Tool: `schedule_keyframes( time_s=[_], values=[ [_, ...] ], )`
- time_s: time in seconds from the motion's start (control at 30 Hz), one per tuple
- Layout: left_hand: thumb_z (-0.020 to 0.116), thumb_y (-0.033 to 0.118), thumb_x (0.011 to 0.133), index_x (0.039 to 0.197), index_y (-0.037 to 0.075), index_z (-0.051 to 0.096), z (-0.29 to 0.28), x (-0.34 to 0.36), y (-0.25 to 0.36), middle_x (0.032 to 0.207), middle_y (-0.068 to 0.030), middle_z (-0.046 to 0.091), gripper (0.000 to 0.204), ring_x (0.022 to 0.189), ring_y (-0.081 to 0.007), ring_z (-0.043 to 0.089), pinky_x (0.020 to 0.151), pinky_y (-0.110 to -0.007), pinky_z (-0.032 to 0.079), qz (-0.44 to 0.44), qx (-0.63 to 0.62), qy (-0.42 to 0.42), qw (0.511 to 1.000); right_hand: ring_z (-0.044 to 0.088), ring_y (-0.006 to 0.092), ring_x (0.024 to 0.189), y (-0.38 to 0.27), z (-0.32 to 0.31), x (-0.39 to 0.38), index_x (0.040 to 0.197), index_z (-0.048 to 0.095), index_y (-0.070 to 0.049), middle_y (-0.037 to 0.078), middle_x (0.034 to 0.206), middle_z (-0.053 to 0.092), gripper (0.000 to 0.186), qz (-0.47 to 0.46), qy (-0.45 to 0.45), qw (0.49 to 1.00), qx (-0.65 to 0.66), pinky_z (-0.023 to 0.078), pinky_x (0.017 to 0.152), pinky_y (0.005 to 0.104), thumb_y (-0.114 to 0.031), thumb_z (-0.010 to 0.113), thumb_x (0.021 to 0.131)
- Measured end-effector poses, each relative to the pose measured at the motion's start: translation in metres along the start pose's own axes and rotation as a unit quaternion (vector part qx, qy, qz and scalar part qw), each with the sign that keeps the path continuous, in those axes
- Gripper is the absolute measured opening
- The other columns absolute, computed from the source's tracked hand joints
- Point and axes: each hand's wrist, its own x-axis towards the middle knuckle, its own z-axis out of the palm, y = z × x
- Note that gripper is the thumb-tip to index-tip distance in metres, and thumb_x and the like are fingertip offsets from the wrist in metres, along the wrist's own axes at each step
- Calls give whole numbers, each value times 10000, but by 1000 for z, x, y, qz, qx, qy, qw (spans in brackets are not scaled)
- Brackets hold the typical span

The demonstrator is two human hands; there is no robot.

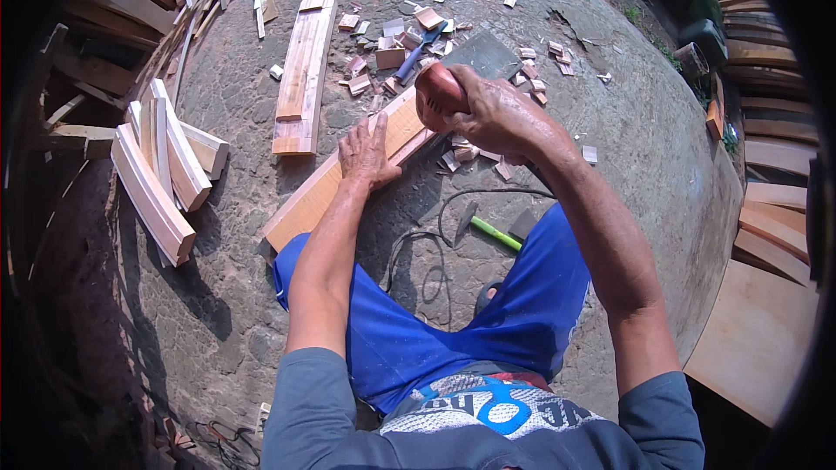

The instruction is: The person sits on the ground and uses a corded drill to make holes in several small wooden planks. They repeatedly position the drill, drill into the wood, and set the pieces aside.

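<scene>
Left hand (366,157), wooden plank (312,198) beneath.

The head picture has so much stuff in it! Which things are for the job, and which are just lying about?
For the job:
red power tool, gripped by the right hand
long plank, under the left hand

Seemingly just lying about:
green-handled hammer
blue tool
small wood offcuts
separate board
</scene>
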Motion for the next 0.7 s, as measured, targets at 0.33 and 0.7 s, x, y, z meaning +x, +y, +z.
schedule_keyframes(
  time_s=[0.33,0.7],
  values=[
    [878,399,640,1715,206,269,-5,1,6,1606,-222,399,1251,1458,-412,425,1179,-560,346,14,-1,8,1000,763,368,1070,6,1,10,1540,488,-147,225,1186,758,652,7,19,997,-70,598,951,504,-327,718,957],
    [903,397,639,1709,193,277,-13,0,8,1578,-205,431,1257,1428,-411,469,1172,-554,390,17,6,-5,1000,713,461,1199,38,23,1,1579,423,-98,309,1251,729,723,-33,74,996,-41,555,1045,533,-285,712,944]
  ],
)
